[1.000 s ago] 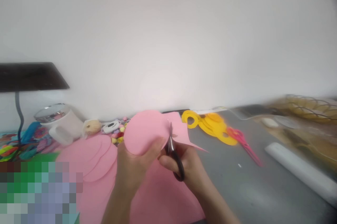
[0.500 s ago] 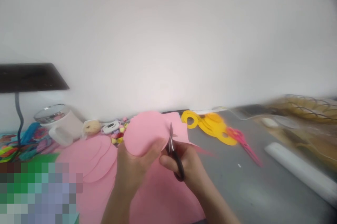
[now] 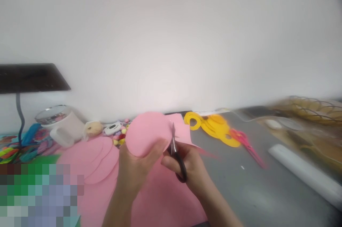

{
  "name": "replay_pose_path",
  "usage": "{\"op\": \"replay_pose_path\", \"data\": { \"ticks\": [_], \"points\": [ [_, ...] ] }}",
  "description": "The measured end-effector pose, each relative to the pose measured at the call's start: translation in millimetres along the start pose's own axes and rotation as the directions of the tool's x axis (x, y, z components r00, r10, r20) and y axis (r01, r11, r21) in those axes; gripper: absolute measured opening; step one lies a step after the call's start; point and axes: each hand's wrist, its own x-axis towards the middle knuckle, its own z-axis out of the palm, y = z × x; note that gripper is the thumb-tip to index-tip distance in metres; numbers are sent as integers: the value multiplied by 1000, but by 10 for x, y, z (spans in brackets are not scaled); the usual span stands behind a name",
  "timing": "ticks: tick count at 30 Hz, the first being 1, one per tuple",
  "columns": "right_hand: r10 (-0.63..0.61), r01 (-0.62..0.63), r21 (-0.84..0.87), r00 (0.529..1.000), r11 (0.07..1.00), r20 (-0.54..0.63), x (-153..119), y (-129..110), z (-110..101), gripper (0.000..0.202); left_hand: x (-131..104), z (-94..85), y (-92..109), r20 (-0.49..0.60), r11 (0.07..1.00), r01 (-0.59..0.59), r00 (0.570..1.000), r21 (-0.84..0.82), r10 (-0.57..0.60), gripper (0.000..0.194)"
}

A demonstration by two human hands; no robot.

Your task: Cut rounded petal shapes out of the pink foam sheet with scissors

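- Left hand (image 3: 137, 164): pinch grip; thumb (image 3: 159, 148) uppermost, angled toward right hand; other fingers largely hidden.
- Right hand (image 3: 191, 164): closed grip, thumb (image 3: 170, 164) bent, near left thumb.
- Forearms (image 3: 220, 204): bare, spreading apart behind both grips.

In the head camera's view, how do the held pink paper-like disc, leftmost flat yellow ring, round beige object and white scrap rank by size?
1. Pink paper-like disc, in the left hand
2. Leftmost flat yellow ring and round beige object: too alike to rank
3. White scrap
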Motion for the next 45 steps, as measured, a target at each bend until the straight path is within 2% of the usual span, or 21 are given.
{"op": "replay_pose_path", "data": {
  "ticks": [14, 34, 39, 45],
  "points": [
    [-27, 26, -35, 999, 999, -19, -1, 58, -10, 27, 24, -17, -32, -22, 1000, 3, 1000, 29, -2, 10],
    [-17, 16, -94, 1000, 995, -14, -7, 34, -8, 21, 86, -88, -115, 17, 999, -25, 1000, 28, 24, 15],
    [-52, 53, -109, 999, 993, 8, -4, 40, -43, 26, 73, -90, -71, 71, 1000, -14, 997, 27, 12, 13],
    [-62, 56, -175, 998, 983, -26, -7, 55, -52, 19, 112, -130, -127, 97, 996, -23, 995, 82, 15, 18]
  ]
}}
